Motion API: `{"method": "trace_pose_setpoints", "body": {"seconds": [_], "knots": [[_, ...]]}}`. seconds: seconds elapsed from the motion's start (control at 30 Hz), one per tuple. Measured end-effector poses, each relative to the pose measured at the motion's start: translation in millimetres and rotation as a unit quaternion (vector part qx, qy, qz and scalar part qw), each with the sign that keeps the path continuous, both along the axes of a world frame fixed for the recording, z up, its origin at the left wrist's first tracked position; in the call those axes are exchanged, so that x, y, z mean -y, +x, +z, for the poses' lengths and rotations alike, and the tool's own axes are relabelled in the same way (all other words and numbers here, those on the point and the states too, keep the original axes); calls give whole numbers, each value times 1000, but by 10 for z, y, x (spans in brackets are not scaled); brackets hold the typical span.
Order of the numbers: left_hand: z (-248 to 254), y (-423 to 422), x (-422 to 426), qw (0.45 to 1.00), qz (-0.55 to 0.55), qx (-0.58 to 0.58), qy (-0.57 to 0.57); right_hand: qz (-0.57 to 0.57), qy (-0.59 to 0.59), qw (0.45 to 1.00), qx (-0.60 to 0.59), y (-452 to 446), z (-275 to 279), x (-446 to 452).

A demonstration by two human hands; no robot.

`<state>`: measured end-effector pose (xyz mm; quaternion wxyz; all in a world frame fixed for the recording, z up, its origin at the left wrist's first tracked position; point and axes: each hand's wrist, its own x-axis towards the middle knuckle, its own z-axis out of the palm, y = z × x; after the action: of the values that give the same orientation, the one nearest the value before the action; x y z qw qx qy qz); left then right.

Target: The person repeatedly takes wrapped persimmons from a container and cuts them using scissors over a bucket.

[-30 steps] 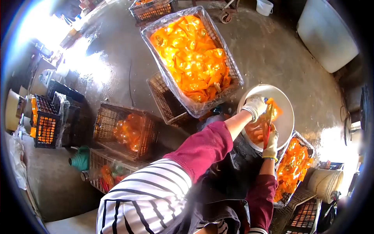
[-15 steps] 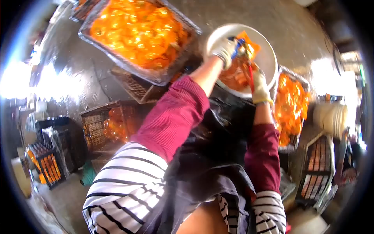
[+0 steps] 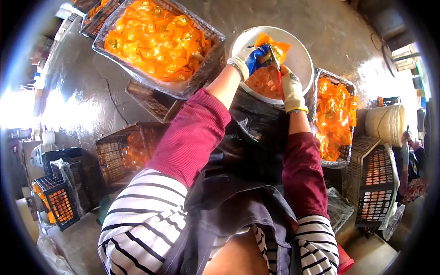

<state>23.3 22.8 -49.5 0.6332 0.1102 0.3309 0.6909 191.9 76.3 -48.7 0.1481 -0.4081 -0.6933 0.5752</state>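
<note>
My left hand (image 3: 244, 60), in a white glove with blue fingers, grips a glossy orange packet (image 3: 280, 50) with film-like flaps and a darker golden middle. It is held above a white bucket (image 3: 304, 62). My right hand (image 3: 292, 89), in a pale glove with a yellow cuff, is closed round red-handled scissors (image 3: 278, 75). Their narrow metal blades point up against the packet. Below the hands, reddish-orange wet contents (image 3: 262, 82) lie in the bucket; their kind is unclear.
At upper left, a plastic-lined crate (image 3: 137, 75) is heaped with orange packets. Another lined crate (image 3: 337, 163) of them stands right of the bucket. Brown crates (image 3: 110, 153) lie at left, black crates (image 3: 376, 201) at right. A cream bucket (image 3: 387, 123) and the wet floor (image 3: 275, 13) also show.
The view has shifted slightly. The orange packet now sits higher over the bucket and shows more of its middle. The scissors' blades show more clearly against it.
</note>
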Motion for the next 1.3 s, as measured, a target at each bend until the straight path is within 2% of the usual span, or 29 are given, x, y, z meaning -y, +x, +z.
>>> {"method": "trace_pose_setpoints", "body": {"seconds": [0.03,0.1,0.13,0.17,0.2,0.23,0.27,0.3,0.37,0.4,0.47,0.53,0.57,0.6,0.63,0.7,0.77,0.8,0.83,0.9,0.93,1.0,1.1,1.13,1.17,1.23,1.27,1.3], "knots": [[3,-1,-3,1000,1,20,-5,-2,-45,999,-10,-9,93,59],[9,18,-51,1000,10,29,6,15,35,999,-30,2,-464,-221],[12,44,-77,999,14,35,11,-12,8,998,-64,35,-535,-280],[243,122,-35,999,6,33,27,-39,-17,994,-100,68,-599,-335],[538,196,31,999,1,31,41,-99,-110,976,-160,105,-476,-321],[606,216,-47,995,-20,25,96,-158,-202,942,-216,125,-415,-284],[719,219,-93,995,-1,-60,75,-178,-193,926,-273,152,-500,-389],[613,100,-203,993,9,-90,79,-168,-215,919,-284,237,-202,-327],[534,-98,-261,988,46,-136,49,-232,-281,833,-416,359,280,-222],[600,-227,-147,985,75,-152,15,-300,-318,731,-525,362,319,-191],[634,-547,137,965,149,-214,-30,-254,-313,707,-581,573,130,-313],[538,-953,498,922,233,-293,-102,-56,-317,695,-643,668,-59,-420],[390,-1281,670,886,262,-357,-139,43,-313,685,-656,726,-152,-470],[266,-1611,891,842,292,-417,-178,47,-335,681,-650,643,-76,-452],[170,-1973,1096,766,267,-512,-281,102,-342,669,-652,563,-19,-448],[269,-2291,1313,645,260,-608,-383,213,-349,645,-645,336,209,-373],[291,-2383,1340,563,279,-676,-384,122,-373,677,-622,273,299,-318],[314,-2399,1330,506,275,-722,-384,22,-374,703,-605,266,309,-265],[374,-2363,1232,420,238,-790,-378,-80,-368,722,-580,222,341,-216],[418,-2395,952,250,157,-878,-376,-168,-306,780,-519,54,456,-114],[368,-2448,841,178,197,-901,-343,-215,-272,804,-483,20,486,-97],[434,-2573,619,411,36,-803,-431,103,-350,736,-570,59,210,-393],[157,-2661,462,313,45,-840,-442,-15,-349,773,-529,94,239,-325],[203,-2604,487,311,14,-849,-426,-84,-353,781,-508,60,314,-226],[185,-2584,514,333,10,-846,-416,-64,-297,800,-517,35,257,-215],[-32,-2551,626,395,31,-837,-376,-107,-268,820,-495,-34,313,-105],[-12,-2454,730,432,21,-821,-372,-171,-293,817,-466,-79,432,-53],[-196,-2534,842,612,66,-692,-377,-177,-339,809,-447,-62,340,-154]]}}
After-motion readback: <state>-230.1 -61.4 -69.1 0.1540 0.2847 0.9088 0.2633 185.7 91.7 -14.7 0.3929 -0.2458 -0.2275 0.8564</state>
